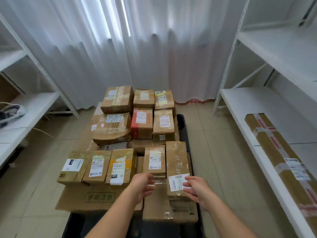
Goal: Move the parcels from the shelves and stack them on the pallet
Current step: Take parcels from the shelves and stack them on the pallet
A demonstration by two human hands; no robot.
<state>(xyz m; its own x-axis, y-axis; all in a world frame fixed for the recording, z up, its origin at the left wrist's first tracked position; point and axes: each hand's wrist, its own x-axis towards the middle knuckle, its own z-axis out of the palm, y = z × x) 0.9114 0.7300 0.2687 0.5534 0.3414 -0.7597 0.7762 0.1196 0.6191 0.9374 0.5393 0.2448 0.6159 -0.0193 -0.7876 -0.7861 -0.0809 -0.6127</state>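
Several taped brown cardboard parcels are stacked on a black pallet (183,129) in the middle of the floor. My left hand (143,183) hovers just in front of a small labelled parcel (154,159), fingers loosely spread and holding nothing. My right hand (197,188) is open beside the near end of a long narrow parcel (176,162), next to its white barcode label; whether it touches the box is unclear. One long parcel with red-and-white tape (281,162) lies on the lower right shelf (243,107).
White metal shelving lines both sides. The left shelf (34,107) holds a grey-white shoe (12,112) and a brown box at its far edge. White curtains hang behind the pallet. Tiled floor (214,134) runs along both sides of the stack.
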